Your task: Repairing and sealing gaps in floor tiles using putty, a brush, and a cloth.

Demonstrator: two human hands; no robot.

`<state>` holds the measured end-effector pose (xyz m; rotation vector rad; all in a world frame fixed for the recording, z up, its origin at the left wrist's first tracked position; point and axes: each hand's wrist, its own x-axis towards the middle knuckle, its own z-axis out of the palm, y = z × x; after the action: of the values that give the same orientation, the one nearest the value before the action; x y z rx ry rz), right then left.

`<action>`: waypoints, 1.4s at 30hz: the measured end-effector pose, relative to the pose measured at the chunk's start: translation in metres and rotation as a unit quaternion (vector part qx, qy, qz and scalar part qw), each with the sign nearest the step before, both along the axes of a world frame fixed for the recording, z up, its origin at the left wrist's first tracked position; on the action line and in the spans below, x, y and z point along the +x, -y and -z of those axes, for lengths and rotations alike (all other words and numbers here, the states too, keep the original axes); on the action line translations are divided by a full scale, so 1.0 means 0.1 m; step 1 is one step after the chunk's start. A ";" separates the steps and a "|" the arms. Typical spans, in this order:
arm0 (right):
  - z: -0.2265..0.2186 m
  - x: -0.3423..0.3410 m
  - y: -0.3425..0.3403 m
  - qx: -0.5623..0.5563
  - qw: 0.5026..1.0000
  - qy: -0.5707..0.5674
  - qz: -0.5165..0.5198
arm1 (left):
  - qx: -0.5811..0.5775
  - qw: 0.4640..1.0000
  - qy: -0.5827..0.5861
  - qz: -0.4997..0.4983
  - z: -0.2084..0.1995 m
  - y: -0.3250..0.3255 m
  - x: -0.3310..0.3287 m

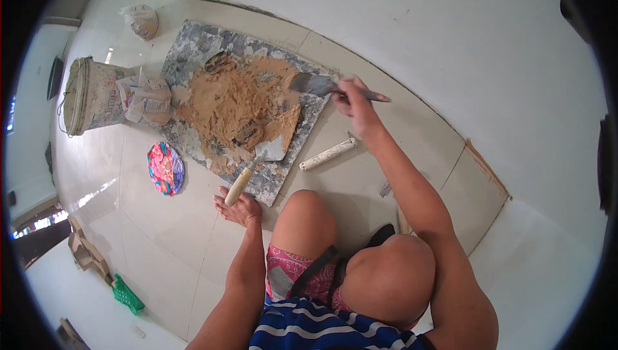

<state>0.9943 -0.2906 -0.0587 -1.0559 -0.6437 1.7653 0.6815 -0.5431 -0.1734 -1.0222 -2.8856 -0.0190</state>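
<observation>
My right hand is closed round the handle of a wide grey putty knife, whose blade is over the right edge of a stained board. A thick mound of brown putty covers much of the board. My left hand rests on the floor tiles by the board's near edge, fingers spread. Just above it lies a trowel, its wooden handle over the hand and its blade on the board; the hand does not grip it. Two dark lumps sit in the putty.
A dirty bucket and a plastic bag stand left of the board, another bag behind. A round flowered cloth lies on the tiles. Right of the board is a whitish stick-like tool. A white wall borders the right.
</observation>
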 end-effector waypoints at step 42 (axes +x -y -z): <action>0.92 3.19 1.74 -0.062 0.577 0.374 0.723 | -0.341 0.937 -0.064 0.041 0.45 -0.22 -0.52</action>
<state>1.3133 -0.4647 -0.1504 -1.6652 0.0636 -0.1595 0.6296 -0.5207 -0.2184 -1.1593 -2.7572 1.0629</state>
